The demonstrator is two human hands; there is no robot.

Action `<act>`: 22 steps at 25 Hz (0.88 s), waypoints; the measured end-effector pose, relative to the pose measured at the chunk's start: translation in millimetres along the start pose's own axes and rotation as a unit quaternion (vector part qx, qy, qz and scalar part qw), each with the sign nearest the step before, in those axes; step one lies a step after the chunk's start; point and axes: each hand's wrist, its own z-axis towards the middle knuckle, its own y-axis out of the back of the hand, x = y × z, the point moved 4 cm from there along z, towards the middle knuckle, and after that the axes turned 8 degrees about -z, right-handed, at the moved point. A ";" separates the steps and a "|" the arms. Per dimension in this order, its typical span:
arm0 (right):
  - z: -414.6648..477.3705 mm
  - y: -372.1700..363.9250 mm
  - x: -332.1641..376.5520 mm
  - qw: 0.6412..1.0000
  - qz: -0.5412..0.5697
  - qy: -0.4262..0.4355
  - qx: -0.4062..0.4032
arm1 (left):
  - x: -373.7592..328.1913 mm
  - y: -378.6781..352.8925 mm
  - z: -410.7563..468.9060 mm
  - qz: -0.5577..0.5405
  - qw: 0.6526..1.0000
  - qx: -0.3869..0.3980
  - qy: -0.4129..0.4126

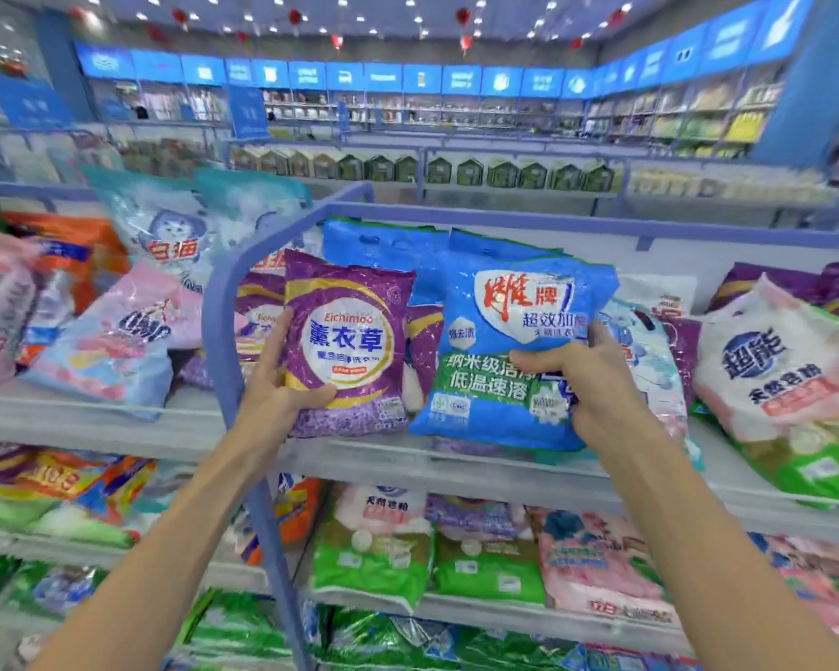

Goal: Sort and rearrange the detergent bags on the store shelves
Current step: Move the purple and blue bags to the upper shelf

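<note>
Our left hand [282, 385] grips the purple bag [347, 341]; beside it, our right hand [587, 380] grips the blue bag [500, 360].

Bare left forearm [165, 535] and right forearm [698, 525], seemingly slim.

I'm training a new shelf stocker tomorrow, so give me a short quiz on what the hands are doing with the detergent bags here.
1. True or false: the left hand holds the purple bag.
2. The bag that the right hand grips is mainly: A) orange B) blue C) black.
3. Fill the gap: the bag in the right hand is to the ___ of the purple bag.
Key: 1 true. 2 B, the blue bag. 3 right.
</note>
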 end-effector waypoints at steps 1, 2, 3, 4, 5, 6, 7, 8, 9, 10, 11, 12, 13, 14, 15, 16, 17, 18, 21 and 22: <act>12.6 -10.1 -1.3 1.000 -0.015 -0.002 -0.006 | 6.3 0.2 9.2 0.004 1.000 0.006 0.016; 23.7 -18.3 -5.4 0.999 -0.045 -0.002 -0.014 | 12.0 -0.4 15.1 0.008 0.999 0.010 0.033; 29.9 -24.7 -9.3 0.995 -0.096 0.003 -0.024 | 17.3 -1.4 19.1 0.020 0.999 0.009 0.045; 34.5 -29.0 -16.2 0.988 -0.149 0.008 -0.035 | 21.6 -1.7 21.7 0.046 0.998 0.009 0.051; 36.3 -31.5 -24.4 0.979 -0.197 0.009 -0.048 | 25.5 -1.3 23.7 0.087 0.995 0.010 0.050; 37.9 -32.4 -31.7 0.970 -0.237 0.013 -0.059 | 29.8 0.6 25.5 0.137 0.990 0.009 0.044; 36.3 -33.0 -34.2 0.960 -0.271 0.018 -0.065 | 32.9 2.9 26.8 0.183 0.982 0.003 0.036; 34.6 -32.3 -35.4 0.953 -0.293 0.029 -0.073 | 36.8 6.0 28.3 0.215 0.976 -0.007 0.031; 31.5 -32.0 -34.9 0.945 -0.314 0.043 -0.082 | 39.0 6.9 27.3 0.227 0.973 -0.013 0.026; 27.1 -32.0 -32.8 0.933 -0.342 0.068 -0.094 | 40.2 7.4 25.1 0.232 0.972 -0.014 0.015; 20.0 -33.4 -30.1 0.913 -0.384 0.095 -0.104 | 39.6 6.3 20.3 0.241 0.970 -0.014 -0.003; 13.8 -34.3 -29.8 0.887 -0.432 0.119 -0.109 | 37.3 4.6 13.9 0.257 0.966 -0.014 -0.022; 5.9 -35.8 -30.6 0.866 -0.470 0.134 -0.108 | 35.6 3.5 6.9 0.274 0.961 -0.017 -0.039; -1.3 -35.9 -33.7 0.858 -0.485 0.136 -0.102 | 35.8 3.5 -0.2 0.290 0.955 -0.021 -0.053; -7.0 -35.2 -37.4 0.859 -0.485 0.132 -0.094 | 38.2 3.9 -7.4 0.304 0.950 -0.024 -0.068; -12.0 -33.1 -41.2 0.864 -0.479 0.129 -0.086 | 42.0 3.9 -15.3 0.316 0.945 -0.024 -0.077; -15.8 -30.7 -44.5 0.868 -0.472 0.133 -0.081 | 45.0 3.0 -23.0 0.330 0.940 -0.026 -0.080; -20.1 -28.4 -47.1 0.868 -0.469 0.142 -0.078 | 47.7 2.1 -29.3 0.345 0.935 -0.029 -0.078; -36.7 -20.7 -55.2 0.854 -0.485 0.170 -0.076 | 44.5 -4.5 -50.9 0.383 0.919 -0.037 -0.086; -42.9 -18.2 -58.3 0.854 -0.483 0.179 -0.077 | 44.5 -5.4 -56.5 0.390 0.915 -0.030 -0.098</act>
